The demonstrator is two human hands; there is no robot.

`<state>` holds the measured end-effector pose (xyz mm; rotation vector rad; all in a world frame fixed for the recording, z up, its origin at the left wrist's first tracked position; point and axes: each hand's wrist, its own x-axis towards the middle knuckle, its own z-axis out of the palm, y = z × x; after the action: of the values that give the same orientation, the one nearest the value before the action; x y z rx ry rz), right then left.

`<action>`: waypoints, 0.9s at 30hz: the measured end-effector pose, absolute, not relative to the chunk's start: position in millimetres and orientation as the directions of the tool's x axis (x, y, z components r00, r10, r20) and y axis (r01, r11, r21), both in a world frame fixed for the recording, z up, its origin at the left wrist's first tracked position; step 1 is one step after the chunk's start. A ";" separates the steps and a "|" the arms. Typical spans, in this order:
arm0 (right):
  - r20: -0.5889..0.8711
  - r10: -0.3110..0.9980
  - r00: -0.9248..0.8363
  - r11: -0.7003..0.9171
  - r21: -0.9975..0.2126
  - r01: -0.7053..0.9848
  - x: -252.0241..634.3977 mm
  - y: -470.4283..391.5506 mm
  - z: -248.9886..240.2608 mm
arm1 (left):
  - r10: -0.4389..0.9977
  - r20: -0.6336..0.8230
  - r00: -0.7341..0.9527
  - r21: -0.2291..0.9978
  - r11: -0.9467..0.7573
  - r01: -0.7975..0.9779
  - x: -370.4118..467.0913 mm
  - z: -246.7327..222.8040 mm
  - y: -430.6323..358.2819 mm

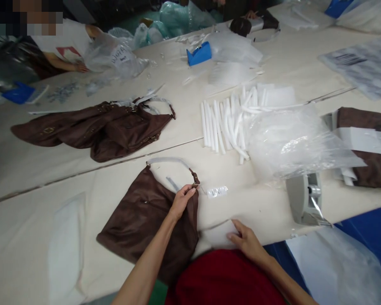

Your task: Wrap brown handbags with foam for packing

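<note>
A dark brown handbag (pixel 139 212) lies on the table at the near edge. Its strap (pixel 169 160) arches above it, wrapped in a pale covering. My left hand (pixel 182 201) is closed on the handbag at the strap's right end, by the metal fitting. A tag (pixel 217 192) with print rests just right of that hand. Lower right, my right hand (pixel 246 239) pinches the edge of a thin white sheet (pixel 218 234) between thumb and fingers. Part of this sheet is hidden behind the red garment in front.
Several brown handbags (pixel 123 131) lie farther back on the left. White foam tubes (pixel 214 125) and clear plastic bags (pixel 292 144) cover the right middle. A grey tape dispenser (pixel 300 199) stands near the front edge; a blue one (pixel 199 54) is farther away. Another person (pixel 66 46) works across the table.
</note>
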<state>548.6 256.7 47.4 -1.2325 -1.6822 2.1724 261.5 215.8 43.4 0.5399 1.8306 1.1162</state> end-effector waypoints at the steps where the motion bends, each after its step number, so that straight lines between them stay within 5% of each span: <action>1: -0.536 0.438 -0.722 -0.423 -0.831 0.361 549.3 251.8 51.7 | 0.731 -0.470 -0.495 0.866 0.490 -0.099 261.4 42.9 215.9; 4: -0.589 0.366 -0.721 -0.591 -0.745 0.309 546.9 265.4 65.1 | 0.742 -0.479 -0.469 0.871 0.467 -0.150 261.5 43.1 216.3; 8: -0.529 0.759 -0.379 -0.567 -0.824 0.015 509.7 338.0 70.3 | 0.733 -0.480 -0.482 0.872 0.458 -0.171 263.0 44.4 214.2; 11: -0.434 0.853 -0.289 -0.486 -0.863 -0.139 451.6 383.9 57.8 | 0.709 -0.468 -0.528 0.873 0.464 -0.152 265.7 44.2 213.0; 19: -0.607 0.500 -0.617 -0.778 -0.628 -0.012 361.0 346.5 21.8 | 0.686 -0.405 -0.605 0.879 0.473 -0.052 268.9 43.1 207.8; 27: -0.614 0.275 -0.740 -0.931 -0.363 -0.044 380.2 335.1 10.1 | 0.640 -0.437 -0.632 0.891 0.406 -0.205 273.3 42.9 206.5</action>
<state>380.2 335.1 10.1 -1.0435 -0.4909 2.7347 273.3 206.5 42.9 0.3741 1.8583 1.3255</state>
